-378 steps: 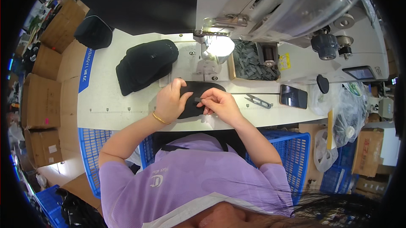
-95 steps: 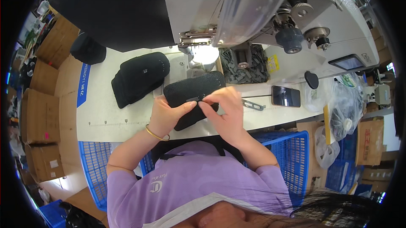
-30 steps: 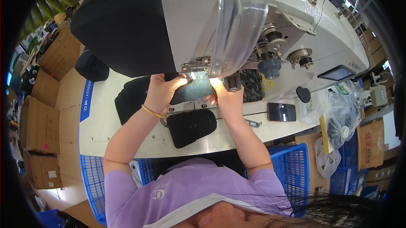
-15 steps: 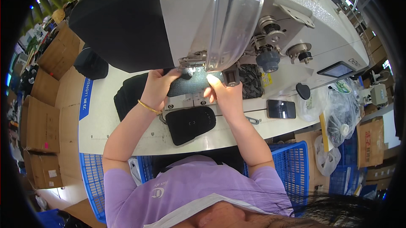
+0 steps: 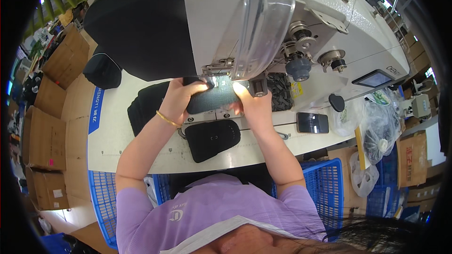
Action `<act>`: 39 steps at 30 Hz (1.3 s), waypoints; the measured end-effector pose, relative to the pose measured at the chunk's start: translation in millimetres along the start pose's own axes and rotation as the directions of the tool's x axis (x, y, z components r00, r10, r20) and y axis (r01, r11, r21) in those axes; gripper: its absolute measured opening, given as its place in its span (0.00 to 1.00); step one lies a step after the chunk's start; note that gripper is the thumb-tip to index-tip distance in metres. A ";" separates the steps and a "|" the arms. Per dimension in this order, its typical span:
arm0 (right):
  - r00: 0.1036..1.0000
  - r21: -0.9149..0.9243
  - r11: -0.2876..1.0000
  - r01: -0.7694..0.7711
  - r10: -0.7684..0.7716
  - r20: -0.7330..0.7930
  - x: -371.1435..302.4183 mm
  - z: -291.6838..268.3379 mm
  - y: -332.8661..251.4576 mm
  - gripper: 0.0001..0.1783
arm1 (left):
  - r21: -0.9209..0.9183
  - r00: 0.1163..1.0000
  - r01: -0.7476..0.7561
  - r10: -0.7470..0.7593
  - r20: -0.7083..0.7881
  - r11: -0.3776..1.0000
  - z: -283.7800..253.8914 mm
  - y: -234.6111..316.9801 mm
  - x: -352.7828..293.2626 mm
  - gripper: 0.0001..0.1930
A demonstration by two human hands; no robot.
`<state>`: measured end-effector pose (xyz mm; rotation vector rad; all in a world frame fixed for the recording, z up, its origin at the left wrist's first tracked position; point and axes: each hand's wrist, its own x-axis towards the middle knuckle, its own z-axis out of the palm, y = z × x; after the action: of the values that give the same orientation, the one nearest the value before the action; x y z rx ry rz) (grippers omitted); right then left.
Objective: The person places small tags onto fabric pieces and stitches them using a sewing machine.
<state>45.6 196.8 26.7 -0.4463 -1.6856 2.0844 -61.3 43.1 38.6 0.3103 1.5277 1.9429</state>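
A grey-green woven fabric piece (image 5: 213, 99) lies under the lit needle area of a large sewing machine (image 5: 214, 28). My left hand (image 5: 180, 97) grips its left side, thumb on top and fingers mostly hidden below. On the right side my right hand (image 5: 253, 102) pinches it, thumb pressed on the upper face and fingertips curled near the front edge. A black fabric piece (image 5: 213, 140) with a rounded end rests on the table just in front of my hands. Beside my left wrist is a pile of black fabric pieces (image 5: 145, 108). The needle itself is hard to make out.
A phone (image 5: 312, 123) lies on the white table (image 5: 282, 148) at right, near plastic bags (image 5: 376, 127). Small dark scraps (image 5: 279, 91) fill a recess beside the machine bed. Blue baskets (image 5: 325, 183) stand below the front edge; cardboard boxes (image 5: 46, 138) line the left.
The fabric piece and both hands have shifted slightly right and toward me. My left thumb reaches farther across the fabric, and the right fingertips are tucked in more.
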 end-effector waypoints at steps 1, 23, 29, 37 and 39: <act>1.000 -0.021 0.999 0.024 -0.024 0.016 -9.0 -0.9 -1.5 0.05 | -0.017 0.999 -0.019 0.018 -0.030 1.000 2.0 -1.3 -6.0 0.13; 0.990 0.040 0.999 -0.011 0.006 0.142 -59.3 1.2 7.5 0.10 | -0.169 0.998 0.057 -0.051 0.038 0.984 4.1 -22.1 -55.2 0.15; 0.989 -0.071 0.989 0.128 -0.122 0.080 -18.9 -4.2 7.6 0.18 | -0.108 1.000 -0.012 0.009 -0.021 0.994 8.5 0.3 -23.3 0.13; 0.996 0.027 0.998 0.057 -0.058 0.060 0.3 0.4 6.8 0.18 | 0.041 1.000 0.007 -0.007 0.004 0.999 -0.3 11.7 0.1 0.13; 0.997 0.030 0.999 0.044 -0.046 0.066 -1.7 1.2 3.7 0.18 | 0.052 1.000 -0.017 0.016 0.010 0.998 0.9 11.9 1.4 0.14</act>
<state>46.1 194.3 23.3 -0.3306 -1.6854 2.1098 -65.8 43.1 49.7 0.3555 1.5761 1.9135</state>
